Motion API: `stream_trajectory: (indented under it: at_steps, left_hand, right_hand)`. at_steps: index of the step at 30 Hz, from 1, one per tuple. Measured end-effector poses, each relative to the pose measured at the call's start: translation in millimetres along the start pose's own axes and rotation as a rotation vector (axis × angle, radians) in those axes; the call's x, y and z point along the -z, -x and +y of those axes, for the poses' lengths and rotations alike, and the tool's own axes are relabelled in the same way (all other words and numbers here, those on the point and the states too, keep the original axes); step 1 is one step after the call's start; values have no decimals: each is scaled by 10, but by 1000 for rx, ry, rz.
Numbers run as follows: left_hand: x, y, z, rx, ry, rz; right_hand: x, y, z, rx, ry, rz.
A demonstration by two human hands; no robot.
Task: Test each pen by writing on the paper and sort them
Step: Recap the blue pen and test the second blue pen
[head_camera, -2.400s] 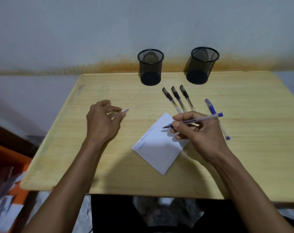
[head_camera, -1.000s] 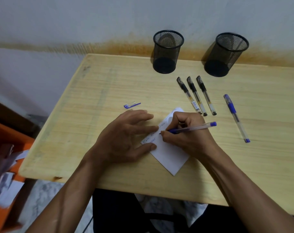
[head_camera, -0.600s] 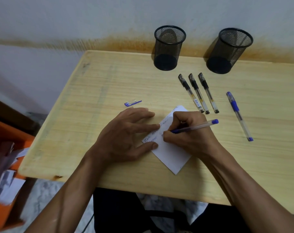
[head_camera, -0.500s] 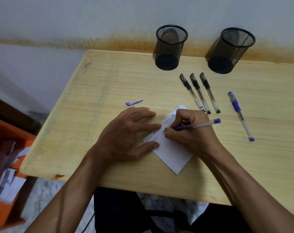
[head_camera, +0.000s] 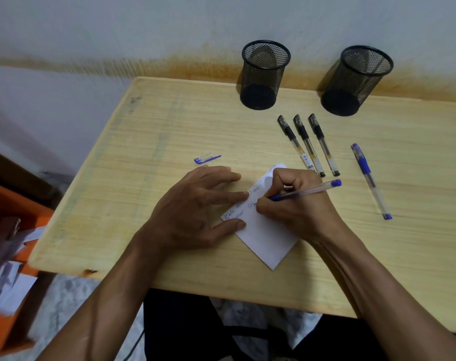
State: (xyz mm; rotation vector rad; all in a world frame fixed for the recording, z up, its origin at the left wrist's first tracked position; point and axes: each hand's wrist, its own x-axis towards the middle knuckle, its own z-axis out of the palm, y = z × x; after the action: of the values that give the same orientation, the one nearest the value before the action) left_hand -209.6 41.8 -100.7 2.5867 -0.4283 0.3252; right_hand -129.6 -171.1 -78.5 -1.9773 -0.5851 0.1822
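I see a pale wooden table from above, with 2 bare forearms reaching in from the bottom edge. The right hand is closed in a writing grip around a blue pen, its tip down on a small white sheet of paper near the middle of the table. The tip itself is hidden behind the fingers. The left hand lies flat and open, fingers spread, with its fingertips pressing the left edge of the paper. I can make out 2 lines of handwriting on the sheet, too small to read.

A blue pen cap lies on the table just beyond the left hand. Past the right hand, 3 black pens lie side by side, almost parallel. A second blue pen, capped, lies alone further right, well apart from them.

At the back edge, by the stained wall, stand 2 black mesh cups, the left cup and the right cup. An orange box with papers shows at far left, below the table.
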Motion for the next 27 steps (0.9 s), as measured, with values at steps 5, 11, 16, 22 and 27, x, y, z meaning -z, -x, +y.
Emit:
stream_trajectory:
  at_steps: [5,11,16,22,27]
  left_hand:
    - [3,2,7,-1,11,4]
    - [0,-3,1,-1,19,1]
    - [1,2,-1,-2,18,12]
    - [2,-1,1,-3,18,14]
    - [-1,0,3,1,23,17]
  right_hand:
    - [6,-7,4,-38,-47,4]
    - [10,1,-37,-77,-76,11]
    - [11,12,-87,-109,-127,12]
    - [-2,16,-88,-121,-121,31]
    - [-4,13,-82,-131,-166,30]
